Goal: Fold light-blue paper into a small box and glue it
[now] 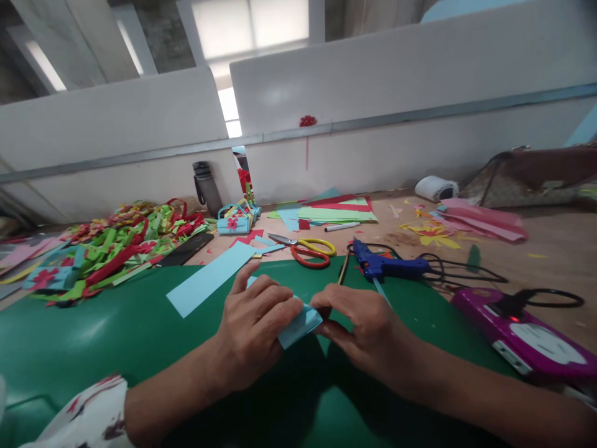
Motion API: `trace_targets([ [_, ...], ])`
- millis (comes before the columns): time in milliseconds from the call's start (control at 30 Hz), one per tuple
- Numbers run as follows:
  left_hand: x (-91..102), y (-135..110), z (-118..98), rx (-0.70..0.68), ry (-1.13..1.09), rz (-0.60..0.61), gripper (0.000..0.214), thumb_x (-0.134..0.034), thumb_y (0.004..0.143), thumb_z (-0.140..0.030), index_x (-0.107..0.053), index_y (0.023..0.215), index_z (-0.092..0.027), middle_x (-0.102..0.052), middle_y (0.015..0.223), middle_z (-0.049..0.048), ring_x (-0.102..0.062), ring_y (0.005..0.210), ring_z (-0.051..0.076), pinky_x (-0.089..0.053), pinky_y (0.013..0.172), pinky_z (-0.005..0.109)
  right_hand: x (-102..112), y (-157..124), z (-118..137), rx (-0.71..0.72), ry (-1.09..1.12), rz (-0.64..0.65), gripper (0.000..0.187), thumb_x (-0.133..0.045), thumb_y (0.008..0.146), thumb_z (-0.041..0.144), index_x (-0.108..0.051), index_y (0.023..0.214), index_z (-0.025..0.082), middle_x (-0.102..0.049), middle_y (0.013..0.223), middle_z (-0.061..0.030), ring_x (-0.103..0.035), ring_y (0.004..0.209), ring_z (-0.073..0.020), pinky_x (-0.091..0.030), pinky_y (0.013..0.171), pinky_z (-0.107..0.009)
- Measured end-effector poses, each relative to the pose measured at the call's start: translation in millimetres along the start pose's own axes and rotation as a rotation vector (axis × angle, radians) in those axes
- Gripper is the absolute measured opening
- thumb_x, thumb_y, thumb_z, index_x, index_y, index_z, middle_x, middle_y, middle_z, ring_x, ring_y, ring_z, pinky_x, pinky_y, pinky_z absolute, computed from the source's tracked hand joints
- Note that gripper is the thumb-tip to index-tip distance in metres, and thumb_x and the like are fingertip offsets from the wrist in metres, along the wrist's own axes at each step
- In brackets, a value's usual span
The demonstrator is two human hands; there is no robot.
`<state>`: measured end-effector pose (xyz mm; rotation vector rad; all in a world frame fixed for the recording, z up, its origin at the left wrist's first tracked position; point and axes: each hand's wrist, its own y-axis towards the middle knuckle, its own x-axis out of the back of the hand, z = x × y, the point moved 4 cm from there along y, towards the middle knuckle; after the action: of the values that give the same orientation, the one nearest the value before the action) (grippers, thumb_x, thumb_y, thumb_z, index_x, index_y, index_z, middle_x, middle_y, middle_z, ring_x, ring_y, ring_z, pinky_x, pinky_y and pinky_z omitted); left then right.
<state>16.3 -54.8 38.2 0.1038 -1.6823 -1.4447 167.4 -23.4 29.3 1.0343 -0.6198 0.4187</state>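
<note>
Both my hands meet over a green mat point(93, 336) and pinch a small folded piece of light blue paper point(298, 325). My left hand point(254, 333) covers the paper's left part, its fingers curled over it. On the paper's right end my right hand point(359, 323) presses with closed fingertips. A longer strip of light blue paper point(208, 278) lies flat on the mat just to the upper left of my left hand.
Scissors with yellow and red handles point(310, 249) and a blue glue gun point(387, 266) with its black cable lie beyond my hands. A heap of coloured paper strips point(112, 246) fills the left. Paper sheets point(336, 211), a small paper basket point(236, 222), a dark bottle point(208, 186) and a purple device point(527, 333) stand around.
</note>
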Motion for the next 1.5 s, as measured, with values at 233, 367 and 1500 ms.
trace_targets([
  [233, 3.3, 0.5, -1.3, 0.041, -0.107, 0.052, 0.014, -0.055, 0.08, -0.006, -0.057, 0.089, -0.015, -0.067, 0.077, 0.0034, -0.06, 0.071, 0.014, -0.035, 0.098, 0.045, 0.8, -0.4, 3.1, 0.061, 0.015, -0.018, 0.008, -0.053, 0.083, 0.01, -0.053, 0.085, 0.017, -0.057, 0.072, 0.0, -0.052, 0.064, -0.0101, -0.04, 0.059, -0.02],
  [367, 4.7, 2.2, -3.3, 0.054, -0.125, 0.107, 0.013, -0.048, 0.083, -0.006, -0.054, 0.078, -0.016, -0.067, 0.076, 0.0017, -0.059, 0.069, 0.013, -0.033, 0.1, 0.045, 0.8, -0.5, 3.2, 0.064, 0.004, -0.009, 0.008, -0.051, 0.084, 0.01, -0.052, 0.082, 0.017, -0.056, 0.071, 0.0001, -0.051, 0.063, -0.0105, -0.039, 0.058, -0.021],
  [1500, 7.4, 7.1, -8.9, -0.068, -0.033, 0.034, 0.011, -0.05, 0.076, -0.005, -0.054, 0.079, -0.016, -0.069, 0.077, 0.0047, -0.062, 0.073, 0.016, -0.033, 0.099, 0.053, 7.1, 1.4, 16.7, 0.331, -0.164, -0.074, 0.019, -0.038, 0.088, 0.009, -0.054, 0.078, 0.013, -0.058, 0.07, -0.0063, -0.051, 0.068, -0.0147, -0.043, 0.062, -0.026],
])
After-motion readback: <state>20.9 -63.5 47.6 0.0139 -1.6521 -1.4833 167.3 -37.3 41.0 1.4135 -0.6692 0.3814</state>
